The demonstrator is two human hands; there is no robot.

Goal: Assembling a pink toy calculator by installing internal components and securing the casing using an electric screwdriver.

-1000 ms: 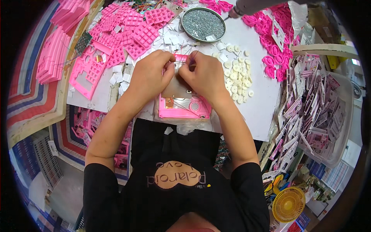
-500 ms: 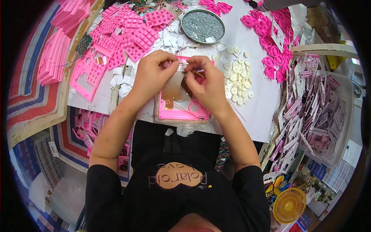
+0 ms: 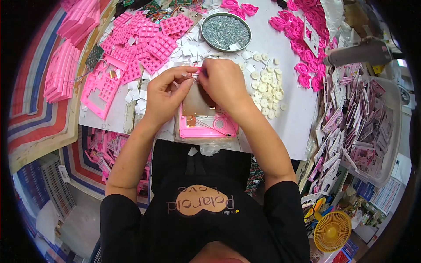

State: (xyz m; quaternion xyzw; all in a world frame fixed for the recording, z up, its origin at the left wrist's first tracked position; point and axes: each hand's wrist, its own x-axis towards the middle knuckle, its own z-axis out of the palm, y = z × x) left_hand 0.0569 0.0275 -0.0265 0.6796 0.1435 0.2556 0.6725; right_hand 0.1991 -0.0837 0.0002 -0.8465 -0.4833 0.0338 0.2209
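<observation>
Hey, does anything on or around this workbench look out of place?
Two things: a white square lies on the metal bits in the round dish, while similar squares are scattered on the table. Also, a white scrap appears to rest on the dark trousers, below the table edge, away from the other parts.

Across the lower frame, a black shirt (image 3: 184,232) with short sleeves (image 3: 285,215) bears a tan patch (image 3: 206,202) with dark lettering, the hands (image 3: 224,83) bare.

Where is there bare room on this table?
Right of the cream discs, this side of the pink rings; also between the dish and those rings. Crowded: beyond and left of the pink case, with keypads and white squares.
</observation>
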